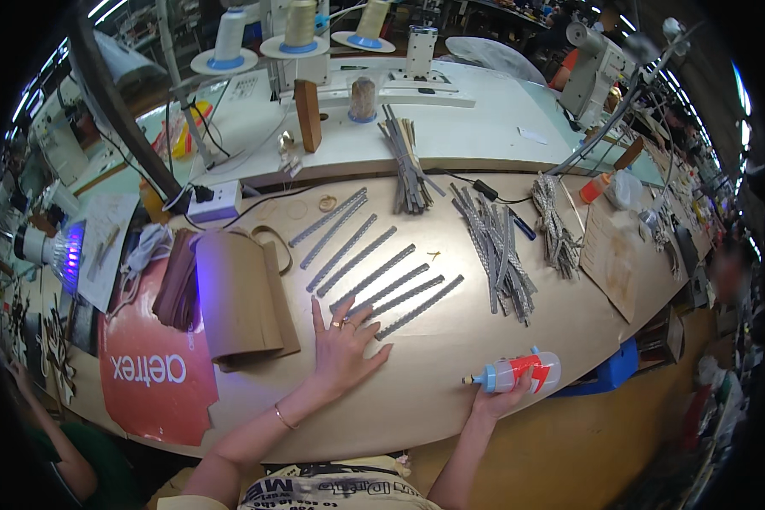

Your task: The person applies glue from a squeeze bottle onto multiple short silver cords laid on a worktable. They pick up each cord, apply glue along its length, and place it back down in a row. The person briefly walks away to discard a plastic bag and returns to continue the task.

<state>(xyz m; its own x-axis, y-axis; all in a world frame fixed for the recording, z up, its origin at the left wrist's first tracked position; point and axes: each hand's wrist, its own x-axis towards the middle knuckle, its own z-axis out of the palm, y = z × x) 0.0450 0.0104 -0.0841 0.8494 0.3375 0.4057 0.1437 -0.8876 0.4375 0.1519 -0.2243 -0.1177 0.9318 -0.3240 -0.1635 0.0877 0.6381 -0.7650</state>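
Closest to the person, the right hand (pixel 495 401) is closed around a squeeze bottle (pixel 518 372) with a blue nozzle and a red mark on its side. It is held sideways just over the near edge of the tabletop (pixel 450 340), with the nozzle pointing left. The left hand (pixel 342 342) lies flat with fingers spread, gripping nothing, its fingertips resting on the near ends of the grey perforated strips (pixel 374 270) laid out in a slanted row.

Tipped like that, the bottle could well dribble onto the bare wood, or onto the wrong part of a strip. It also sits near enough to the edge that a loose grip might drop it to the floor. The spread fingers could nudge the nearest strips out of line, and anything wet landing there could reach them too.

The tabletop is pale wood, curved along the near side. Folded brown pieces (pixel 242 297) lie to the left beside a red printed sheet (pixel 153 374). Further right there are loose heaps of grey strips (pixel 497 246), and another bundle (pixel 406 166) leans against the raised white bench behind.

Beyond that stand thread cones (pixel 299 24) on their stands and a sewing machine (pixel 595 72). A lamp glows violet (pixel 70 248) at the far left, under long ceiling lights. Another person's arm shows at the lower left corner.
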